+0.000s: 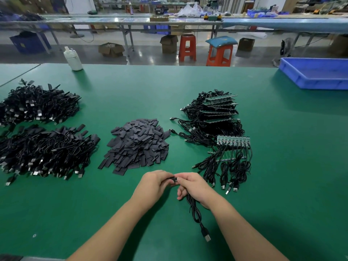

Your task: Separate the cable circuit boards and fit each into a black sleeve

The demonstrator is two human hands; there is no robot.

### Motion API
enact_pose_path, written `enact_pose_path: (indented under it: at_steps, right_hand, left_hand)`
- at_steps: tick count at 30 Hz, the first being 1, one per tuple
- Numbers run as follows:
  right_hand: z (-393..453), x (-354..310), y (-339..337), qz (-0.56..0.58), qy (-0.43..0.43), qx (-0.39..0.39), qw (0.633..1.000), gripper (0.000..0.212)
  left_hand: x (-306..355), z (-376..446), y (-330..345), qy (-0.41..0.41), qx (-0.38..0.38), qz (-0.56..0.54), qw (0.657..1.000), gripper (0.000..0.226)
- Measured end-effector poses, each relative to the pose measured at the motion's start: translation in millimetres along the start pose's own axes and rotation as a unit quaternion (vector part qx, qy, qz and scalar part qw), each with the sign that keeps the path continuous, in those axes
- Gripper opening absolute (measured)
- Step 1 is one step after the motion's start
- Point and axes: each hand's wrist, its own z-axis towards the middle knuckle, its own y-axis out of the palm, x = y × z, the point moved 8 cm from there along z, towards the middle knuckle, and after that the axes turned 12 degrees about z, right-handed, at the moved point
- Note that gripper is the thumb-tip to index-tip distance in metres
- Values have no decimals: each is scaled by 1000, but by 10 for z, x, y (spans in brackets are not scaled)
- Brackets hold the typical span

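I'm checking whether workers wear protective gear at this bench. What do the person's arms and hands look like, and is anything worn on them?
Both forearms are bare up to the picture's lower edge, with no sleeves showing. The left hand and right hand wear no gloves, and no rings, watch or wrist strap can be seen.

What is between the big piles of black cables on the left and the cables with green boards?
The heap of loose black sleeves lies between the cable piles and the board-tipped cables, in the head view.
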Motion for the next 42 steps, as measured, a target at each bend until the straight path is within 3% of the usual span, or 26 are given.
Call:
enact_pose_path:
  at_steps: [12, 18, 22, 26, 30, 33, 35, 38, 40, 42]
  right_hand:
    - [77, 80, -7, -29, 6, -16, 999, 38]
    - [45, 57, 12, -26, 1, -4, 1000, 42]
    - [17, 18, 44, -52, -9, -10, 999, 39]
    - [23, 0, 67, -28, -6, 7, 1000, 34]
    - [10, -21, 102, -15, 3, 10, 1000, 23]
    - [15, -118, 83, 96, -15, 34, 995, 23]
    - [26, -231, 64, 222, -43, 56, 973, 21]
    - [53, -362, 99, 387, -66, 72, 917, 19]
    - [81, -423, 169, 391, -69, 66, 916, 18]
    - [101, -486, 205, 303, -75, 69, 948, 19]
  left_hand:
    - [13, 58, 210, -32, -60, 79, 995, 23]
    - [42, 73, 371, 11, -125, 221, 967, 31]
    - [78, 48, 390, 29, -119, 229, 966, 36]
    - [32, 68, 274, 0, -55, 135, 989, 33]
    - [-51, 47, 140, -69, 5, -6, 998, 60]
    - [-202, -58, 103, -199, 45, -167, 965, 47]
    - [-184, -129, 281, -234, -33, -273, 933, 20]
    - [-6, -227, 465, -227, -123, -427, 867, 11]
    - [-18, -235, 416, -236, -112, -454, 852, 11]
    - [-73, -217, 299, -243, -93, -444, 858, 12]
